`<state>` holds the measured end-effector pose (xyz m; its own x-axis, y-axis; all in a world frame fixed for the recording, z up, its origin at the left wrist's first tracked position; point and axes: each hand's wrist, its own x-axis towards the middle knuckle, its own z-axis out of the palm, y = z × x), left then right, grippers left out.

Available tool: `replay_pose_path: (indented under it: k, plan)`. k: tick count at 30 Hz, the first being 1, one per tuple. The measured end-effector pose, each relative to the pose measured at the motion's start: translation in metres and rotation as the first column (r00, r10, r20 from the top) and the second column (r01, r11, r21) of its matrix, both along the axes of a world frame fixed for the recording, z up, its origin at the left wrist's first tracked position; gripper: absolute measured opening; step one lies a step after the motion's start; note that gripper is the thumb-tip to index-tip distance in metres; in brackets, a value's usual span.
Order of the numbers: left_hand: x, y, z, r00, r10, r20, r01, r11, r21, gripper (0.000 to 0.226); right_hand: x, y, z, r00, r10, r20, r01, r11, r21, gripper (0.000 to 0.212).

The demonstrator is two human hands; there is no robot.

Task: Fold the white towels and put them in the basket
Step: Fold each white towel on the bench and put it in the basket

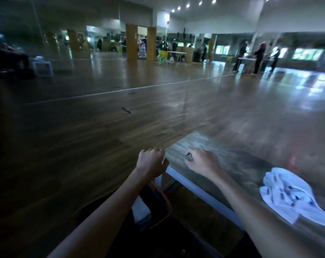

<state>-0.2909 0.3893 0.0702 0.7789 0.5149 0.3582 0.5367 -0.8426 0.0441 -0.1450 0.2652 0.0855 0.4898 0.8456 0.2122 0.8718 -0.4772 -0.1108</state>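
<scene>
The white towels (290,194) lie in a crumpled heap on the right of the worktop (236,161), close to its near edge. The dark marks on them are too blurred to read. The left hand (151,162) is at the worktop's left corner, seen from the back. Its fingers are loosely curled downward with nothing visible in them, and whether it touches the edge is unclear. The right hand (200,161) is over the bare worktop just beside the left, well apart from the towels, with its fingers bent. Blur hides whether it pinches anything. The dark basket (169,205) with an orange rim sits low beneath the left forearm, just off the worktop's pale front edge. Wide wooden floor (120,108) lies open ahead, with people (258,58) standing far off.
</scene>
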Motion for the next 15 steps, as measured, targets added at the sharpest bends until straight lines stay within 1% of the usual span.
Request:
replay_pose_path:
  k: [5, 7, 13, 15]
  plan:
    - [0.056, -0.041, 0.011, 0.986, -0.16, -0.048, 0.158, 0.987, -0.035, 0.039, 0.028, -0.067, 0.004, 0.982, -0.183, -0.047, 0.182, 0.983, -0.034, 0.034]
    - [0.077, -0.064, 0.013, 0.973, -0.223, -0.061, 0.22, 0.974, -0.043, 0.04, 0.037, -0.097, 0.005, 0.967, -0.249, -0.055, 0.249, 0.968, -0.022, 0.035]
    - [0.14, -0.144, 0.002, 0.892, -0.429, -0.14, 0.423, 0.903, -0.073, 0.042, 0.057, -0.192, -0.008, 0.899, -0.437, -0.032, 0.437, 0.899, -0.006, 0.025]
    - [0.155, -0.172, -0.002, 0.859, -0.486, -0.159, 0.478, 0.874, -0.086, 0.042, 0.063, -0.226, -0.017, 0.872, -0.489, -0.022, 0.489, 0.872, -0.002, 0.025]
